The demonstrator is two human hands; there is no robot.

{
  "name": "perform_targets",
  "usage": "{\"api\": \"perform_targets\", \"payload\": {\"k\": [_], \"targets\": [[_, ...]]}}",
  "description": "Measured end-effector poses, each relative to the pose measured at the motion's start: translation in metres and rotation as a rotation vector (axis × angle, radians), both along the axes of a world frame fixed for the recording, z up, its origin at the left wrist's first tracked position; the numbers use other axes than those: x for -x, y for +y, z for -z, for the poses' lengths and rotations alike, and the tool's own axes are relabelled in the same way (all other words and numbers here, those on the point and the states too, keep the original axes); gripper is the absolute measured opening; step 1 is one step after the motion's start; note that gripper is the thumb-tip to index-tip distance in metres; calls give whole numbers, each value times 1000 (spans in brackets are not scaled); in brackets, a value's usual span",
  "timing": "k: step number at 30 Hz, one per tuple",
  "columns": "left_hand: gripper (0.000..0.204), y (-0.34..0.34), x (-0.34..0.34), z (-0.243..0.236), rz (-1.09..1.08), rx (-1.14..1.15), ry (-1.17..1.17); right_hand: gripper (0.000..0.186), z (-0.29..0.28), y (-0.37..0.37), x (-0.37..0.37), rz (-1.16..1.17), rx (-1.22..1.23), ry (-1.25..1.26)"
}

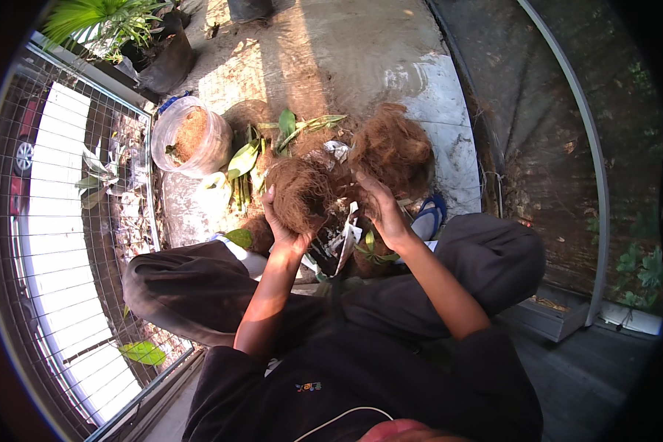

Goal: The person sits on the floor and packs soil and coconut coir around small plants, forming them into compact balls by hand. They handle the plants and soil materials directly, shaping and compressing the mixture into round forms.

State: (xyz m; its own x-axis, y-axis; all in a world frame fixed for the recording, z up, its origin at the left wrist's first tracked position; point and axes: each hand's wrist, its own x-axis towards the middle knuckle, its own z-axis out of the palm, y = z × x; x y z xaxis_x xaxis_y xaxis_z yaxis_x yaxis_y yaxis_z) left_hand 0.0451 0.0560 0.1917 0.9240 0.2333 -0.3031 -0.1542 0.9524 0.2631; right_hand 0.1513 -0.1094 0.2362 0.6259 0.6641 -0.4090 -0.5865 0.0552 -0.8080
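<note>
Concrete floor beneath, brown fibre bundle sits in left grip.

A fan-leaved potted plant stands beside the wire mesh, a red car beyond

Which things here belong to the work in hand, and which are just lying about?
In the work, or likely so:
left hand, holding a brown fibre bundle
right hand, open beside it
larger fibre clump
leafy cuttings
clear tub

Apparently just lying about:
palm-like plant
dark pot at the top edge
</note>
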Motion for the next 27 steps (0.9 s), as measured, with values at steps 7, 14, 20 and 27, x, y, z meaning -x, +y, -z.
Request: {"api": "perform_targets", "payload": {"k": [7,14,20,27], "targets": [[75,-1,2,11,8,228,76,145,24,23,33,-103,150,-1099],[77,-35,-2,9,-11,-28,191,120,38,23,40,112,49,-831],[82,-44,-2,4,20,-149,242,112,36,29,41,281,-16,-688],[76,-43,-7,11,-26,-269,277,98,25,29,37,224,-177,-376]]}}
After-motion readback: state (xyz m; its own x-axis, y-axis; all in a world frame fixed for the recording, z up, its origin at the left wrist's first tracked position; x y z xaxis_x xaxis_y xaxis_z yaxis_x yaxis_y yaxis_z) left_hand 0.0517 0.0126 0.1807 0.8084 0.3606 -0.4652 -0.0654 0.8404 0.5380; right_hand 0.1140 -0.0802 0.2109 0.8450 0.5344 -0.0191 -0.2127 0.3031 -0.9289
